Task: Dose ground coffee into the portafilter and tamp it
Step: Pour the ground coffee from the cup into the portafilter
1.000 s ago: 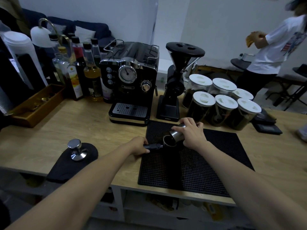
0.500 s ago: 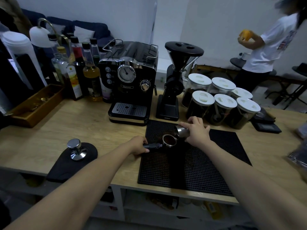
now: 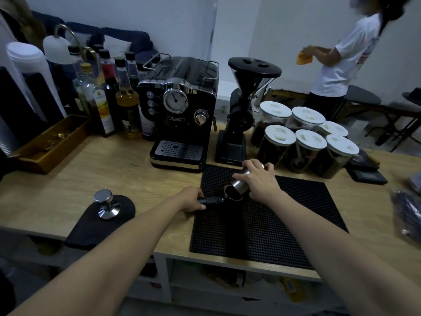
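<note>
1. Head view. Left hand (image 3: pixel 191 200) closed around the black handle of the portafilter (image 3: pixel 230 195), at the left edge of the black mat (image 3: pixel 284 224). The palm hides most of the handle.
2. Right hand (image 3: pixel 258 180) wrapped around a steel cup (image 3: pixel 239 184), tilted with its mouth touching the portafilter's rim. The cup's far end is hidden under the fingers.
3. The portafilter's bowl looks dark inside; how full it is, cannot tell. The cup covers its right side.
4. Tamper (image 3: pixel 105 204) stands upright on a dark pad (image 3: pixel 91 226), well left of the left hand, near the table's (image 3: pixel 95 169) front edge.
5. Beyond the hands: espresso machine (image 3: pixel 180 110) and grinder (image 3: pixel 241 106), both just past the mat's far edge. Jars (image 3: pixel 303 142) with white lids stand beyond the right hand.
6. Open mat nearer than both hands, reaching to the table's front edge. Bare wood lies between left hand and tamper.
7. A dark bundle right of the right arm is cut off by the frame and blurred.
</note>
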`<state>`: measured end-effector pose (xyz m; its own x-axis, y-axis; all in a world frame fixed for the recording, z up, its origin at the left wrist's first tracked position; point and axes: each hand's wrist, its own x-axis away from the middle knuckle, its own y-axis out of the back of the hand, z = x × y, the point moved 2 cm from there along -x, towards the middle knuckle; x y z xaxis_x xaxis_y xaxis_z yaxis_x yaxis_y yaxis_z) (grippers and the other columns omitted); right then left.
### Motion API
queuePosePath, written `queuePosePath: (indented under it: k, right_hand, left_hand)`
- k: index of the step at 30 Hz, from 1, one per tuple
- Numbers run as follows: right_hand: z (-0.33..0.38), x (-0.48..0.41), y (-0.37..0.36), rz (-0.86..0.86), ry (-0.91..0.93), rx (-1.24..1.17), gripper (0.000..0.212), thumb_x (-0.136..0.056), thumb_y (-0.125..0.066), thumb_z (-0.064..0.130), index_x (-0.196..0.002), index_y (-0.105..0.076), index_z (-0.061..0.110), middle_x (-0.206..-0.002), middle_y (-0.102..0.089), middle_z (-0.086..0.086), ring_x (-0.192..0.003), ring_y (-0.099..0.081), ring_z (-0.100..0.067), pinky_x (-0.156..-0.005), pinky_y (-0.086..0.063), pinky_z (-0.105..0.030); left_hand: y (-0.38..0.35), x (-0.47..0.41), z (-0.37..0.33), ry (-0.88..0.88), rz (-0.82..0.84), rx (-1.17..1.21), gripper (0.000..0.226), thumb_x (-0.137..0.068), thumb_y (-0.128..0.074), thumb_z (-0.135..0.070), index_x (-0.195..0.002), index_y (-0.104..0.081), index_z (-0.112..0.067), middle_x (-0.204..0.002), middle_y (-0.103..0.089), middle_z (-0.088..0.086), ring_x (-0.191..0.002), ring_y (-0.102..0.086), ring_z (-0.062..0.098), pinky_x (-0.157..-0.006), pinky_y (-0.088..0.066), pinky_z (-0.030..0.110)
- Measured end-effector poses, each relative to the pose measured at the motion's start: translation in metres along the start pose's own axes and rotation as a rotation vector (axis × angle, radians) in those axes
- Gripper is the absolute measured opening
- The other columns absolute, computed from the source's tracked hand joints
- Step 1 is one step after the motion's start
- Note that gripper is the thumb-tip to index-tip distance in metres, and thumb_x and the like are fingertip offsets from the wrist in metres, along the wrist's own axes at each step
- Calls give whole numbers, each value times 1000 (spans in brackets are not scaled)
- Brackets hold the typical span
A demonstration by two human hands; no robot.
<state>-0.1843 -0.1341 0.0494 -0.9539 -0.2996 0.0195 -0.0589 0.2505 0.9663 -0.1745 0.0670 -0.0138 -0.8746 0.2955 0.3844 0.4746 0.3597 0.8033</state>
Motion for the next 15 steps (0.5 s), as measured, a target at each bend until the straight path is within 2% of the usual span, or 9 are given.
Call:
queuePosePath:
  k: [10, 15]
  right_hand:
    - [-1, 5, -1, -21, -27, 12, 68, -79, -66, 17, -137, -39, 39, -145, -25, -3, -139, -14, -24, -104, -22, -58]
    - [-2, 7, -3, -8, -77, -110, 67, -78, -65, 13, -135, -41, 41, -143, -28, -1, -137, -16, -22, -104, -25, -55]
  left_hand:
    - [1, -1, -1, -3, 2, -5, 47, -86, -64, -26, -128, -51, -8, -128, -56, 12, -116, -54, 26, -95, -44, 31]
    - [1, -1, 0, -3, -6, -1, 47, -86, -64, -26, -127, -52, -9, -128, -56, 11, -116, -54, 26, -95, -44, 31]
